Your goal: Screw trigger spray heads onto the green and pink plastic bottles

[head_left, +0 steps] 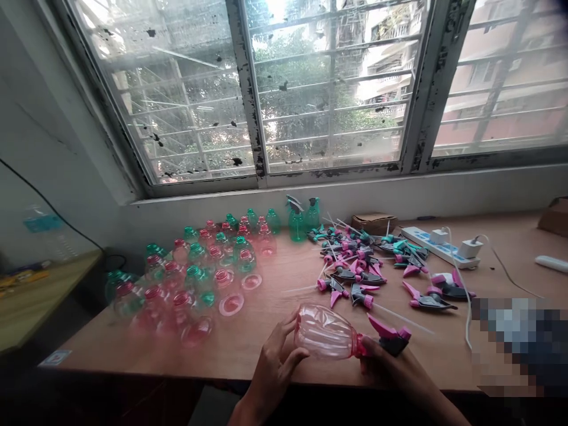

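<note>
Though the left looser, both hands (pixel 276 361) (pixel 382 362) curled round one pink bottle (pixel 326 332)

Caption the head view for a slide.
Left hand and right hand hold a pink spray bottle sideways, near trigger heads and other bottles.

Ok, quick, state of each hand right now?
Left hand: holding the pink bottle near its base.
Right hand: closed at its neck, by the spray head.

Bare tabletop (pixel 279 269) opens a lane beyond the base of the gripped pink bottle (pixel 326 331), clustered bottles (pixel 155 307) walling its left. Scattered spray heads (pixel 350 275) block the reach beyond the grip's right, a white cable (pixel 468 313) farther out.
</note>
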{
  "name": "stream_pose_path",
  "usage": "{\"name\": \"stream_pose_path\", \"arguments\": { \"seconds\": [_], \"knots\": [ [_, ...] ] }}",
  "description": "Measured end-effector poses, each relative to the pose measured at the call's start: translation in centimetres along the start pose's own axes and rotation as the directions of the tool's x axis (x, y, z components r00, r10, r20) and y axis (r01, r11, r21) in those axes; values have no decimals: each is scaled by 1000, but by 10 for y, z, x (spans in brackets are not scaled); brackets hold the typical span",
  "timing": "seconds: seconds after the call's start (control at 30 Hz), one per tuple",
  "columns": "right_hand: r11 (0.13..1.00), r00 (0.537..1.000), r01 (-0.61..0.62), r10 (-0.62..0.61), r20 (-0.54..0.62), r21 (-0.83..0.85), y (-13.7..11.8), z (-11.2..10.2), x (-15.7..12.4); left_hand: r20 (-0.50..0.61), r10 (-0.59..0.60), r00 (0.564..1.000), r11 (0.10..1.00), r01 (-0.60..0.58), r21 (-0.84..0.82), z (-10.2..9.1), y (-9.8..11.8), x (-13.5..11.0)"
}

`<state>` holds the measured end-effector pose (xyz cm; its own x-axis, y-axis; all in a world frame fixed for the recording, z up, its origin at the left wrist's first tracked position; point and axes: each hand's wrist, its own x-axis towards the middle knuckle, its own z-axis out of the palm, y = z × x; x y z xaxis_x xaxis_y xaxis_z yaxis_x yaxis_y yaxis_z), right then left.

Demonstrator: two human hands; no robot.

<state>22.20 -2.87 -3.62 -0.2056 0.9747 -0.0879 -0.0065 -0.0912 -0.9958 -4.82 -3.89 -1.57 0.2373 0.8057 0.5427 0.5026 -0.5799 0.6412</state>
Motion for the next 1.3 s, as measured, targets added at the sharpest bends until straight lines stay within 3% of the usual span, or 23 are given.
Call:
{"name": "stream_pose_path", "arguments": {
  "seconds": [0.2, 0.43, 0.7, 0.83, 1.0, 1.13, 1.2, 1.3],
  "knots": [
    [993, 989, -104, 109, -103, 55, 4, -1, -2, 1, 121, 993, 992, -121, 26, 2, -2, -3],
    [988, 985, -127, 115, -125, -91, 18, -2, 1, -11, 96, 995, 995, -96, 25, 1, -6, -8],
    [992, 983, -116, 107, -149, -53, 9, -2, -1, 31, 210, 977, 970, -212, 117, 4, -10, -6],
    [988, 995, -54, 41, -89, -145, 12, -5, 3, 51, 130, 990, 987, -134, 83, 4, -6, -8],
    [964, 991, 128, -133, -6, -234, 5, -5, 8, -29, -6, 1000, 1000, 6, -1, 7, -7, -10],
    [956, 982, 189, -188, 26, -224, -3, -3, 5, -21, -139, 990, 972, 132, -196, 8, -11, -12],
    [961, 979, 203, -199, 41, -188, -5, -3, 3, 12, -142, 990, 946, 139, -291, 7, -14, -13],
    [979, 988, 155, -156, 3, -133, -2, -7, 1, 85, -77, 993, 958, 97, -271, 6, -19, -14]
  ]
}}
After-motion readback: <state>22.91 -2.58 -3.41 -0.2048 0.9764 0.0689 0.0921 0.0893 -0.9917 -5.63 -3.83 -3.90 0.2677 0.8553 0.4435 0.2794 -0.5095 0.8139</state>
